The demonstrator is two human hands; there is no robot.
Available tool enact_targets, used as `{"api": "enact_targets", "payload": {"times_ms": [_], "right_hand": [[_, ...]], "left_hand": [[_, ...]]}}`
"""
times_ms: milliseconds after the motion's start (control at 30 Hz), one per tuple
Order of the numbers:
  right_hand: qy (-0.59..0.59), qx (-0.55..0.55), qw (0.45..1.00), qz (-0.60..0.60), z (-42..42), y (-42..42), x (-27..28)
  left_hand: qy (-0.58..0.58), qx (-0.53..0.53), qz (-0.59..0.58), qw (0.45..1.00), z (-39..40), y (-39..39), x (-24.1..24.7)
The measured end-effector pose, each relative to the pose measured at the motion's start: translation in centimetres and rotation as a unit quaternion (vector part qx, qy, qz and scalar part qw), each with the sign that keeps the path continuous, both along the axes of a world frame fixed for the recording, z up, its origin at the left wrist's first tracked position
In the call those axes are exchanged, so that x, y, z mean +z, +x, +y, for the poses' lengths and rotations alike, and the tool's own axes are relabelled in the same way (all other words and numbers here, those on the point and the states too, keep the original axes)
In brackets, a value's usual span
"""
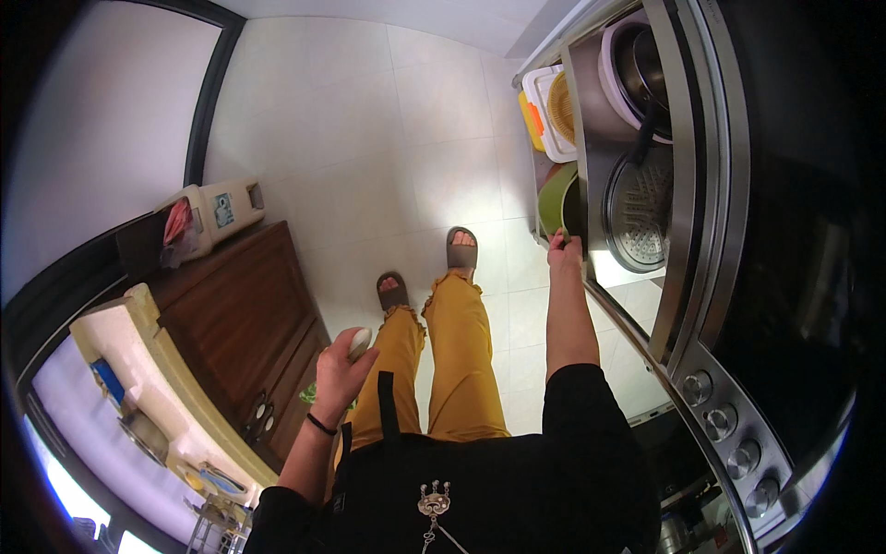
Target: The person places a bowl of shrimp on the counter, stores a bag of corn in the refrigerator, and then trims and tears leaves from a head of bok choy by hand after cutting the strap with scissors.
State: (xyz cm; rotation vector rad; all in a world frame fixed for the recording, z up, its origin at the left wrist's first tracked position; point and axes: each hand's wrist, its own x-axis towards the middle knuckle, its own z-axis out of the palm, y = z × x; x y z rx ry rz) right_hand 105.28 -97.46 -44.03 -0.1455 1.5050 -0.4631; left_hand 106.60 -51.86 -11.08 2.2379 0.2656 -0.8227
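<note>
My right hand point(564, 251) grips the edge of a green basin point(556, 201), which sits on a low rack under the shelf at the right. In my left hand point(340, 367) is a small whitish rounded object point(359, 344); its kind is unclear. Part of something green and leafy point(309, 393) shows behind my left wrist. Above the basin in the view lies a white lidded plastic box point(547, 104) with an orange latch, and a yellow ribbed basket point(561, 104) is beside it.
A perforated metal steamer tray point(638, 211) and a black pan point(647, 69) rest on the steel shelf. Stove knobs point(720, 422) line the right side. At the left are a wooden cabinet point(235, 318), a cream plastic bin point(228, 208) and a counter point(166, 360). Tiled floor point(346, 124) lies ahead.
</note>
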Motion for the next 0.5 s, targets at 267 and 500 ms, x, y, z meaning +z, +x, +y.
{"api": "enact_targets", "payload": {"times_ms": [267, 500], "right_hand": [[0.003, 0.012, 0.997, 0.078, 1.9, 1.6, 1.6], [-0.080, -0.072, 0.986, 0.127, 12.5, 4.5, 5.0]], "left_hand": [[0.004, -0.004, 0.014, 1.000, 0.2, -0.8, -0.4], [0.006, -0.017, 0.013, 1.000, -0.3, -0.2, -2.0]]}}
